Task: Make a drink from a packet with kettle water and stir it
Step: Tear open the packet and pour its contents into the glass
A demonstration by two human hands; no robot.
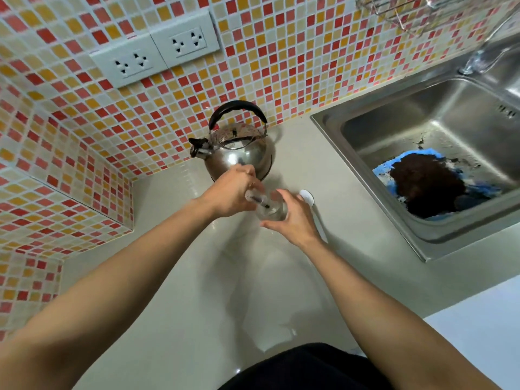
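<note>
A clear glass point(272, 211) stands on the pale counter point(174, 277), just in front of a steel kettle point(239, 156) with a black handle. My right hand point(292, 220) is wrapped around the glass's right side. My left hand point(233, 192) pinches a small pale packet point(256, 199) with dark print, tilted over the glass's mouth; it is blurred and its contents cannot be made out. A white spoon point(306, 197) lies on the counter right of the glass, its handle partly hidden behind my right hand.
A steel sink point(332, 128) sits to the right, holding a blue cloth point(382, 173) with a dark brown heap on it. The tiled wall with two sockets point(157, 52) runs behind and to the left. A wire rack point(408, 12) hangs at top right.
</note>
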